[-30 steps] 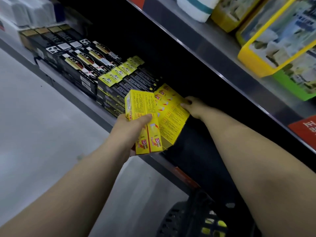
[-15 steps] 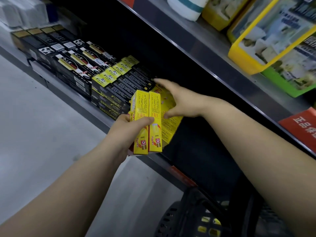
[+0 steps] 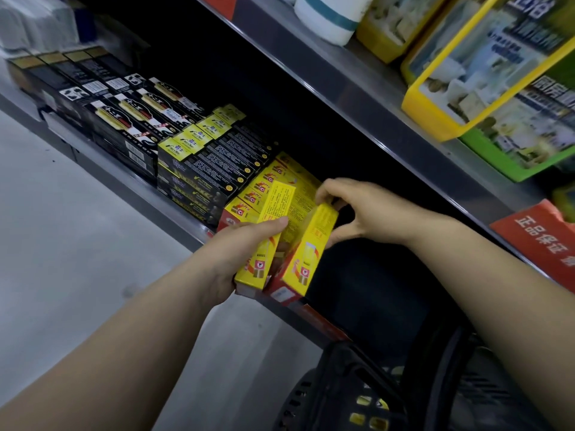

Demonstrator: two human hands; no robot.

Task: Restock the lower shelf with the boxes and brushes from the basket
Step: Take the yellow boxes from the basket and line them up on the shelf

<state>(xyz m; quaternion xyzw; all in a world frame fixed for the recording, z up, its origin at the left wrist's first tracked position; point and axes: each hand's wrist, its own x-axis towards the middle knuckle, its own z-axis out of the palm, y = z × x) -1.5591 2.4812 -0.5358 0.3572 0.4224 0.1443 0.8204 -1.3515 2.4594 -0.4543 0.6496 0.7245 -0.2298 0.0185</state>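
My left hand (image 3: pixel 238 253) grips a long yellow box (image 3: pixel 267 234) by its lower half, held over the front edge of the lower shelf (image 3: pixel 174 219). My right hand (image 3: pixel 354 213) pinches the top end of a second yellow box (image 3: pixel 308 253), tilted to the right of the first. Behind both, several yellow boxes (image 3: pixel 264 181) lie flat on the shelf. The black basket (image 3: pixel 348 396) sits at the bottom of the view, with yellow items showing through its slots. No brush is visible.
Black-and-yellow boxes (image 3: pixel 202 163) and black boxes (image 3: pixel 124 119) fill the lower shelf to the left. To the right of the yellow boxes the shelf is dark. The upper shelf (image 3: pixel 357 76) overhangs, carrying yellow and green packages (image 3: pixel 485 76) and a white container (image 3: pixel 329 17). Grey floor (image 3: pixel 62 244) lies left.
My right hand left the flat yellow stack and took the right-hand box out of the pair my left hand was holding. That box now tilts away to the right.
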